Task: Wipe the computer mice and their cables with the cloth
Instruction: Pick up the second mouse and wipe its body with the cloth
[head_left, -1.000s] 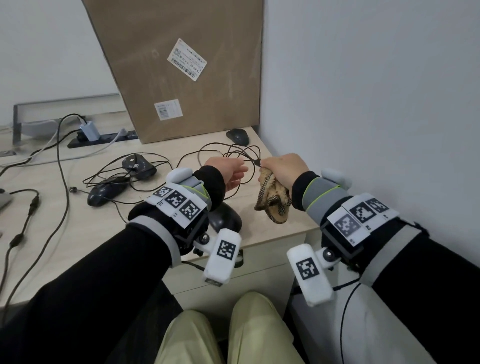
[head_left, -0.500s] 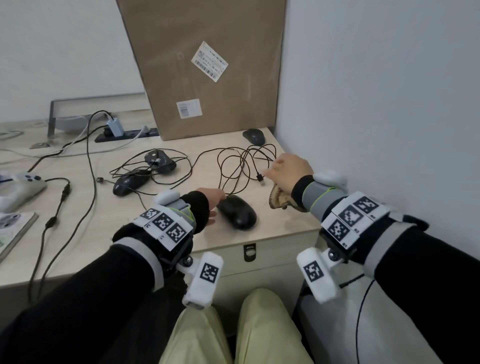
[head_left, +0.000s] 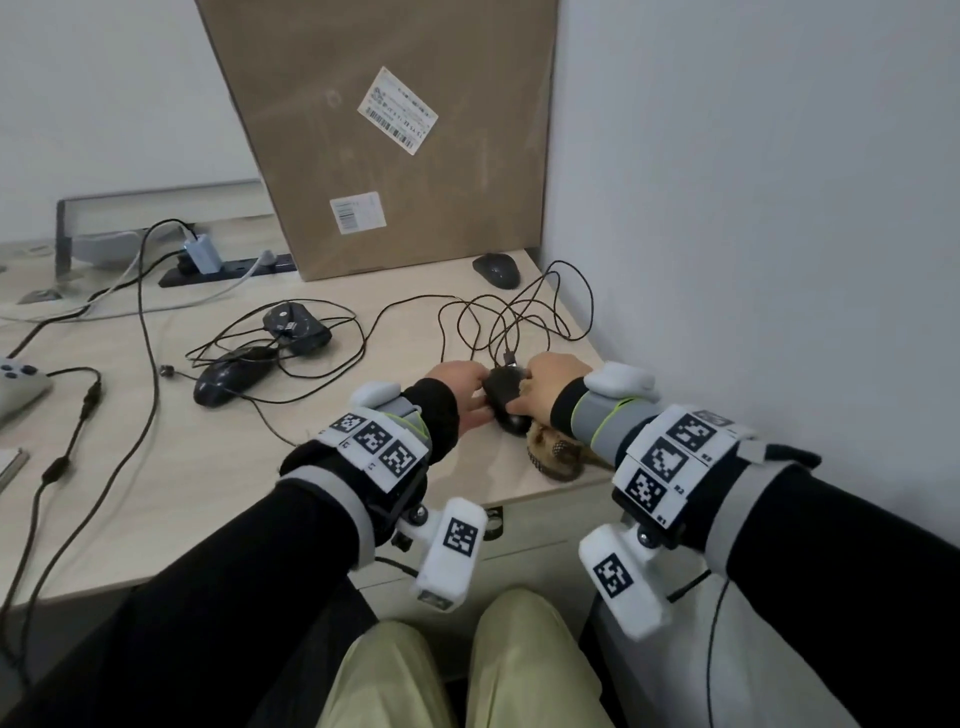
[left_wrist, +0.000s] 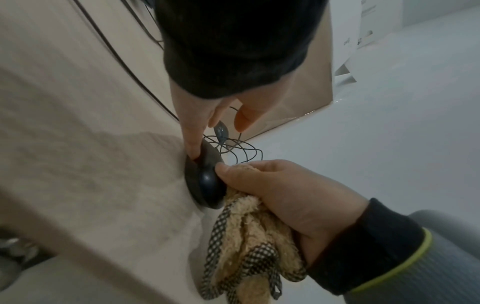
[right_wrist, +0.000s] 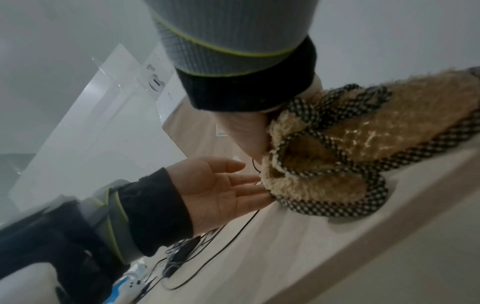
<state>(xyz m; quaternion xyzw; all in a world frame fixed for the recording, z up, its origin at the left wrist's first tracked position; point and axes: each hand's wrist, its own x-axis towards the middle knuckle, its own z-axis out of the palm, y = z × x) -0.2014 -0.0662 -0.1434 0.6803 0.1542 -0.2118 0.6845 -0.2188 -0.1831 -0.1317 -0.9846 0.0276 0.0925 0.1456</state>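
A black mouse (head_left: 503, 402) lies near the desk's front right corner, and both hands are at it. My left hand (head_left: 462, 389) touches its left side with straight fingers (left_wrist: 193, 142). My right hand (head_left: 548, 387) grips a bunched tan cloth (head_left: 555, 451) with a checked border, and its thumb (left_wrist: 223, 169) presses on the mouse (left_wrist: 205, 181). The cloth (right_wrist: 337, 160) trails from under the right wrist onto the desk edge. The mouse's cable (head_left: 519, 322) lies in loose loops just behind the hands. My left palm (right_wrist: 221, 185) shows open in the right wrist view.
Three more black mice lie on the desk: one (head_left: 496, 270) by the cardboard box (head_left: 389, 130), one (head_left: 234, 376) at the left, one (head_left: 297, 327) overturned behind it. A power strip (head_left: 223, 267) and a controller (head_left: 15, 384) sit further left. A wall (head_left: 753, 208) bounds the right.
Both hands came down from holding the cable in the air. The left hand reached the mouse first; the right hand with the cloth then moved from the cable end onto the mouse.
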